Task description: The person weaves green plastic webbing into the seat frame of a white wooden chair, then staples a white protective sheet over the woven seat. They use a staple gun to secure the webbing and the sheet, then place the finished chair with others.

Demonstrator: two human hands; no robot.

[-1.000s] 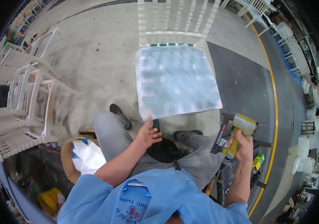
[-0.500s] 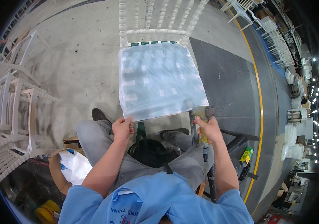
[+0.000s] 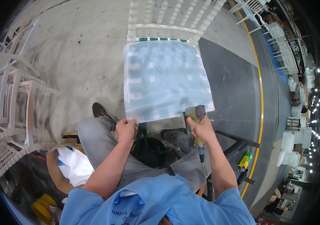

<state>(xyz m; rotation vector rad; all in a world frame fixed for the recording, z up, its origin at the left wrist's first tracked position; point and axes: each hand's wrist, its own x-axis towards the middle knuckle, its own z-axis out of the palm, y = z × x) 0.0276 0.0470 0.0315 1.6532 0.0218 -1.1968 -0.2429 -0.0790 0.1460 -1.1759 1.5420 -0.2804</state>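
Observation:
In front of me stands a white chair (image 3: 171,29) with turned spindles. Thin white sheet fabric (image 3: 167,80) lies over its seat, and green webbing (image 3: 163,39) shows at the back edge. My left hand (image 3: 126,129) is closed at the near left corner, fingers pinching the fabric's edge. My right hand (image 3: 202,130) is wrapped round a yellow and black air staple gun (image 3: 194,114), its air hose running down past my leg. The gun's head is at the seat's front edge, towards the right corner; whether its nose touches the fabric is hard to tell.
White unfinished chairs (image 3: 17,90) are stacked at the left. A cardboard box (image 3: 56,168) with white fabric sits by my left leg, near a yellow roll (image 3: 43,208). A green-yellow small box (image 3: 245,160) rests on a dark stand at my right. A dark bucket (image 3: 148,152) stands between my legs.
The staple gun and my right hand have moved a little left along the seat's front edge. My left hand stays on the corner. The chair appears slightly further right in view.

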